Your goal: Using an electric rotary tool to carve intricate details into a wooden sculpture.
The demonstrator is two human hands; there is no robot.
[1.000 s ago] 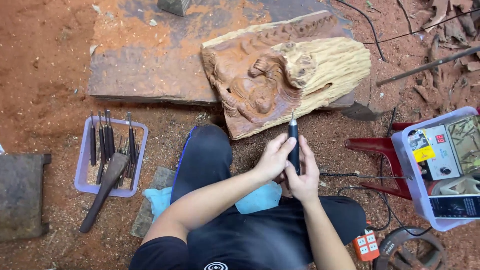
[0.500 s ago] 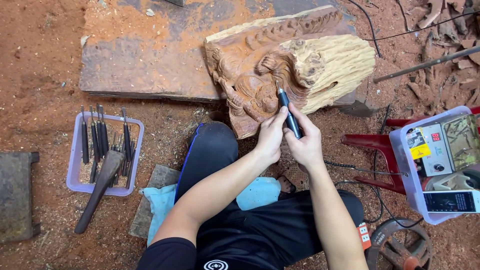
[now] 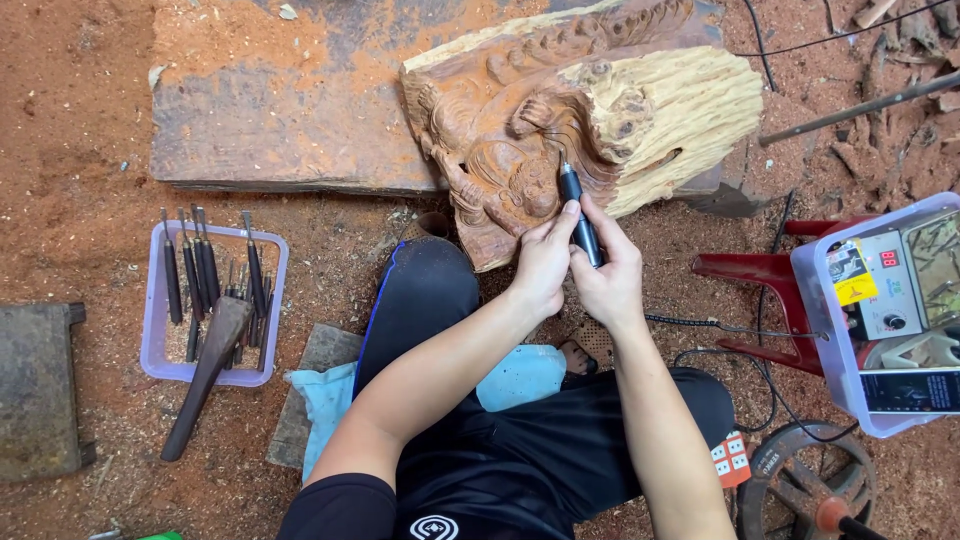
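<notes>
We are mid-detail on the wood carving (image 3: 560, 130) propped on the sawdust floor against a plank (image 3: 270, 120), left hand (image 3: 543, 262) and right hand (image 3: 610, 280) fingers clenched around the rotary carving pen (image 3: 580, 215), whose tip wants steady, light guidance along the relief.

The lower shaft of the black rotary tool (image 3: 580, 215) is hidden inside the grip of the left hand (image 3: 543, 265) and right hand (image 3: 610, 285), and its bit is too small to make out against the wood carving (image 3: 560, 110). The clear plastic box (image 3: 850, 330) at the right and the rusty wheel (image 3: 800, 485) below it are cut off by the picture's edges, and the chisels' tips in the purple tray (image 3: 155, 330) are too small to tell apart
</notes>
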